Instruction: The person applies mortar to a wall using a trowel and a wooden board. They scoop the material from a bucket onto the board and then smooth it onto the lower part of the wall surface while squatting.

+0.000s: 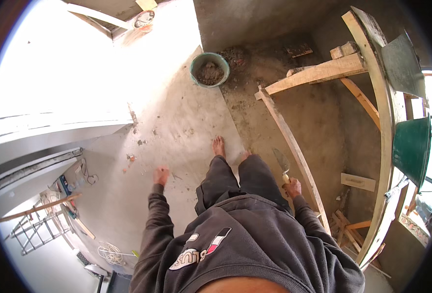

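Observation:
My right hand (293, 187) is wrapped round the pale handle of a trowel (281, 159). Its pointed blade faces away from me, above the floor beside a long curved-looking wooden pole. On the other side, my left hand (161, 175) hangs over the floor, away from any object. Motion smears its fingers, so their pose is unclear. Ahead stands a green bucket (193, 72) with grey-brown rubble or mortar in it.
To my right is a wooden scaffold (382, 112) with a leaning pole (294, 132) and a green tub (410, 149) on it. A flat float (357, 181) is near its base. Rubble (236, 57) lies by the bucket. Coiled cable (110, 254) and a metal rack (35, 229) are at left.

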Motion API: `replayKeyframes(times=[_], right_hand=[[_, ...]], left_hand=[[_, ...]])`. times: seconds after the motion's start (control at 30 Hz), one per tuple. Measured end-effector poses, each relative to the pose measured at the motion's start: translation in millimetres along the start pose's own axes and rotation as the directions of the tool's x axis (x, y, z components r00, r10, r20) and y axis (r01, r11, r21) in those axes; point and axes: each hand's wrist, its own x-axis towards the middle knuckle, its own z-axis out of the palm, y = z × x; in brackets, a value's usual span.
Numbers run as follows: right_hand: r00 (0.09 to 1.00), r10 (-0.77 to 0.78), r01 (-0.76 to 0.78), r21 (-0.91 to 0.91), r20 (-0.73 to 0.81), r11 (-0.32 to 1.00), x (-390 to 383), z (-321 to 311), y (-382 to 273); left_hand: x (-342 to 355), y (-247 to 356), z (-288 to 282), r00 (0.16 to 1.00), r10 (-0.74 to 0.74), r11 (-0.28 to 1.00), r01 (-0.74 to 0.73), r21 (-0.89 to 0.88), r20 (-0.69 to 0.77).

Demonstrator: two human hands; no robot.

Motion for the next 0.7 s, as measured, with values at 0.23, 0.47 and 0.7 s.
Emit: replayKeyframes(times=[0.23, 0.47, 0.7], right_hand=[[0.960, -0.196, 0.175, -0.116, -0.199, 0.978, 49.2, -5.3, 1.5], [0.952, -0.248, 0.249, -0.017, -0.182, 0.968, 95.3, -12.0, -70.7], [0.898, -0.404, 0.387, -0.120, -0.174, 0.914, 100.8, -43.3, -180.9]], left_hand=[[96.3, 136.2, -33.9, 0.991, 0.124, 0.965, -0.131, -0.229, -0.044], [91.9, 228.0, 7.1, 0.969, 0.139, 0.943, -0.066, -0.327, 0.204], [63.9, 310.3, 10.1, 0.957, 0.204, 0.905, -0.104, -0.413, 0.205]])
